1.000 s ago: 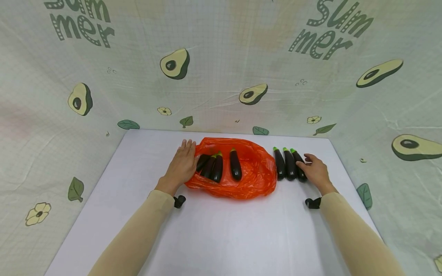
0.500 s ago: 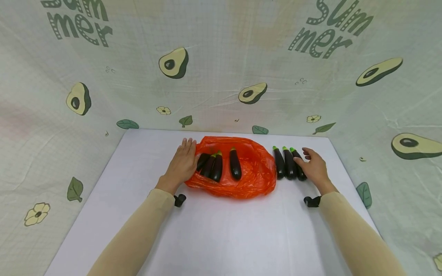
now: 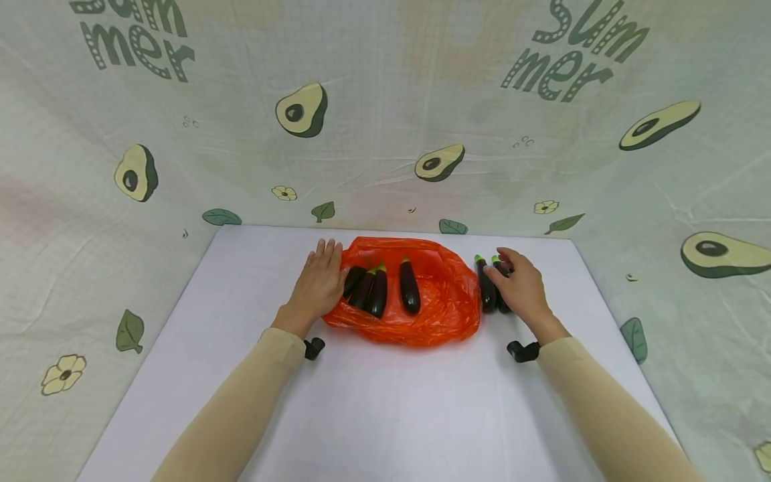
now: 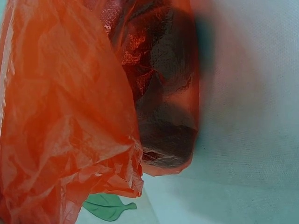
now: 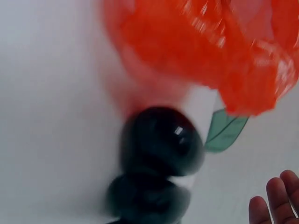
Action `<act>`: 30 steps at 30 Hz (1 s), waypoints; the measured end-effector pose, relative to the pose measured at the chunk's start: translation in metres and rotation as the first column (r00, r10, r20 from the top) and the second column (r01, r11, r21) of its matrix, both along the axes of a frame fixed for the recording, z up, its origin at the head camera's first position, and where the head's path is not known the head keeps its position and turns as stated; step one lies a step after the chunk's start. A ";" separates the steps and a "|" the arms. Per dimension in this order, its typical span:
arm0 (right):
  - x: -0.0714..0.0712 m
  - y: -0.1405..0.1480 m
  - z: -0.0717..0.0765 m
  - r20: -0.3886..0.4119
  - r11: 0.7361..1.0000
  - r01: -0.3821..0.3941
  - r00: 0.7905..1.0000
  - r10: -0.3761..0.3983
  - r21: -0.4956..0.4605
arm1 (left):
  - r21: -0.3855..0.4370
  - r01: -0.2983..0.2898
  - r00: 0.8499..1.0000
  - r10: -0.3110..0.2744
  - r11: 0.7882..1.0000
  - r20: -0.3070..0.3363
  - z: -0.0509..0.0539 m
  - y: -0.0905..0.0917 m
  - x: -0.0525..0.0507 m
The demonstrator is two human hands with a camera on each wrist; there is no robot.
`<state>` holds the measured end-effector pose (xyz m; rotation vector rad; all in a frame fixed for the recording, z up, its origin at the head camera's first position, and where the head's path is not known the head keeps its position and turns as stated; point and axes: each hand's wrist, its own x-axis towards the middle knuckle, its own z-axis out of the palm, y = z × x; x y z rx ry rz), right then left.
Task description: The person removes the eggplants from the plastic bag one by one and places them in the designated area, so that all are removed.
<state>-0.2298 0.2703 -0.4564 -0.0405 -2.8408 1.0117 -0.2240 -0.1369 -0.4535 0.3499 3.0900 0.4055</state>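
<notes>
Now the right hand (image 3: pixel 523 288), fingers parted, sits farther from the tabletop's (image 3: pixel 415 415) right edge, eggplants (image 3: pixel 488 294) likely within reach; left hand (image 3: pixel 316 281) unclenched.

The right hand (image 3: pixel 523 289) now lies further left, closer to the red bag (image 3: pixel 448 314). From beside the outermost loose eggplant, it comes to partly cover the middle eggplant (image 3: pixel 503 305), its thumb reaching across to the upper part of the eggplant beside the bag (image 3: pixel 487 298). The outermost one disappears from the head view. The right sleeve (image 3: pixel 602 402) shifts left too.
</notes>
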 end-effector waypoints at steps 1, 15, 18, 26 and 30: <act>0.001 -0.005 0.002 -0.013 1.000 -0.014 1.000 0.014 -0.006 | -0.006 -0.001 1.000 0.001 1.000 -0.001 0.000 0.000 0.000; 0.016 -0.071 0.013 -0.147 0.987 -0.158 0.976 0.158 0.010 | -0.055 -0.013 0.998 0.009 0.998 -0.064 0.003 0.001 -0.001; 0.018 -0.086 0.012 -0.173 0.978 -0.206 0.963 0.208 0.033 | -0.047 -0.016 0.998 0.013 0.999 -0.057 0.003 0.001 -0.001; 0.017 -0.126 0.004 -0.097 0.953 -0.292 0.949 0.300 0.085 | -0.025 -0.022 0.999 0.021 0.999 -0.046 0.001 0.003 -0.001; 0.013 -0.137 -0.001 -0.059 0.949 -0.303 0.949 0.308 0.088 | -0.023 -0.026 0.999 0.026 0.999 -0.037 0.002 0.005 0.000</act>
